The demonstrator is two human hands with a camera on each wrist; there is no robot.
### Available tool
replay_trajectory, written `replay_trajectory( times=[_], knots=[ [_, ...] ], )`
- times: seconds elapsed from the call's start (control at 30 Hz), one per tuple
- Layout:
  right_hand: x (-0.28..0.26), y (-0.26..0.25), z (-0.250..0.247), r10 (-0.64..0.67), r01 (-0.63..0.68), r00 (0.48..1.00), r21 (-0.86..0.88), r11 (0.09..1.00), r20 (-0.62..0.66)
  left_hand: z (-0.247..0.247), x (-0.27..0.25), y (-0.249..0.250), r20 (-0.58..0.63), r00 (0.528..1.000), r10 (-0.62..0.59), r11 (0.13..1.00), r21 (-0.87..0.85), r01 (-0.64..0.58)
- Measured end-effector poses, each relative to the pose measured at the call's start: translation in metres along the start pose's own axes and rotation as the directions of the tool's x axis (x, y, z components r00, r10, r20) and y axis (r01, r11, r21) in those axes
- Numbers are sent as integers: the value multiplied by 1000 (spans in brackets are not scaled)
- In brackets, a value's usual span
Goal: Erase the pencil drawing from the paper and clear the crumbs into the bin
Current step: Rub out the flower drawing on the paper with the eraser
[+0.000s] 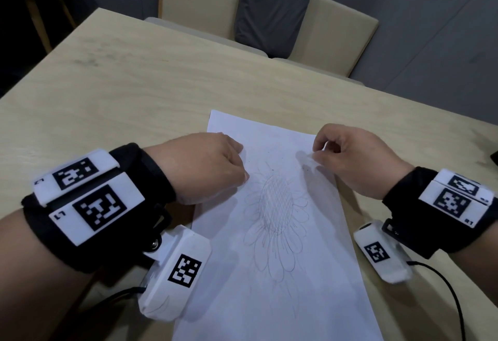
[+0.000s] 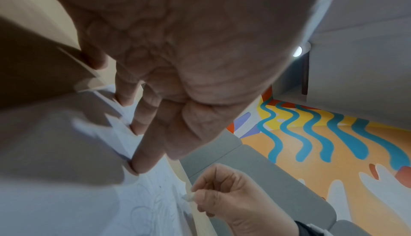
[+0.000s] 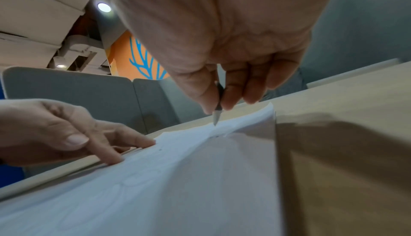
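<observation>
A white sheet of paper [image 1: 283, 273] lies on the wooden table [image 1: 121, 93], with a pencil sunflower drawing [image 1: 275, 219] at its middle. My left hand [image 1: 239, 163] presses the paper's upper left part with straight fingertips [image 2: 135, 167]. My right hand [image 1: 316, 153] pinches a small white eraser [image 3: 217, 115] between thumb and forefinger. Its tip touches the paper near the upper right edge, above the flower. A few dark specks [image 1: 304, 169] lie on the sheet just below it. No bin shows in any view.
Beige chairs [image 1: 331, 36] stand along the table's far side. A dark object [image 1: 494, 157] pokes in at the right edge of the table. A black cable [image 1: 444, 281] runs from my right wrist across the table near the paper's right side.
</observation>
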State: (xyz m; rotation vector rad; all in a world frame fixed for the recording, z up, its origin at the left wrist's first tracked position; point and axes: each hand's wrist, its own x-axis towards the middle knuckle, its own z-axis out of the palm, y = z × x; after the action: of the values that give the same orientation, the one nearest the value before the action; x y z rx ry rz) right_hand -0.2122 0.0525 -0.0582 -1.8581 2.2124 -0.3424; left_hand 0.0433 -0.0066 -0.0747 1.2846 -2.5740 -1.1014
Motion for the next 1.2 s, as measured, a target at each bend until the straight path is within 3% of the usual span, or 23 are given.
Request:
replay_trajectory(
  times=[0.13,0.3,0.47,0.57,0.93,1.07,1.2],
  knots=[
    [-2,-5,7,-15,17,998,-29,999,64,0,0,1,13,1000,-27,1000,-13,27],
    [4,3,5,-36,48,998,-259,965,51,1,0,1,-12,1000,-10,999,-32,9],
    [3,-3,11,-78,97,993,-234,967,91,2,1,-1,-29,1000,-2,999,-42,0],
    [8,1,9,-80,89,996,-276,957,46,1,0,1,-19,1000,-11,999,-39,10],
    [8,-7,8,-108,142,985,-274,951,134,0,-1,0,-1,1000,-19,999,-31,19],
    [11,0,5,-70,96,994,-342,935,88,1,0,-1,-2,1000,-8,1000,-23,8],
    [3,-1,2,-63,104,988,-315,943,138,1,0,-1,-6,1000,-16,1000,-18,16]
  ],
)
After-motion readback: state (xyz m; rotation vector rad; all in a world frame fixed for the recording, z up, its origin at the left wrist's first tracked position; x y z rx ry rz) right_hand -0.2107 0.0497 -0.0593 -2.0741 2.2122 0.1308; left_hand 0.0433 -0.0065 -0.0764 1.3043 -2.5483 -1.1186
